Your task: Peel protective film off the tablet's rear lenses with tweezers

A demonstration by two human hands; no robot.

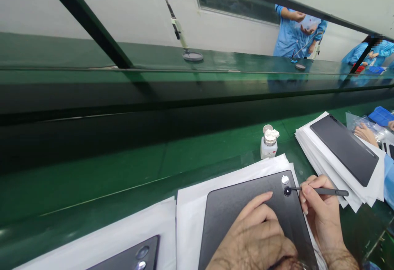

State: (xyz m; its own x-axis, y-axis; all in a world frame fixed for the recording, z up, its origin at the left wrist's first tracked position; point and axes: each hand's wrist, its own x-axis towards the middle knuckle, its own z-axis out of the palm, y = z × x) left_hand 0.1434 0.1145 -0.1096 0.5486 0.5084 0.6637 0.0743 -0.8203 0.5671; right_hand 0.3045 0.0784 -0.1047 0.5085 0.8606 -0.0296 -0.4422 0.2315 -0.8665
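A dark grey tablet (234, 204) lies back side up on a stack of white sheets in front of me. Two round camera spots mark its upper right corner, one silvery and one black lens ring (287, 191). My right hand (321, 208) pinches slim black tweezers (331, 191), their tip at the edge of the black ring. My left hand (258, 233) rests on the tablet's back, index finger stretched out and the others loosely bent, with nothing visible in it.
Beyond the sheets stands a white dispenser bottle (269, 147) with its lid up. A second tablet (132, 253) lies at lower left. To the right, another tablet (344, 149) lies on white sheets (320, 159), beside a co-worker's hand (366, 133) and a blue tray (381, 116).
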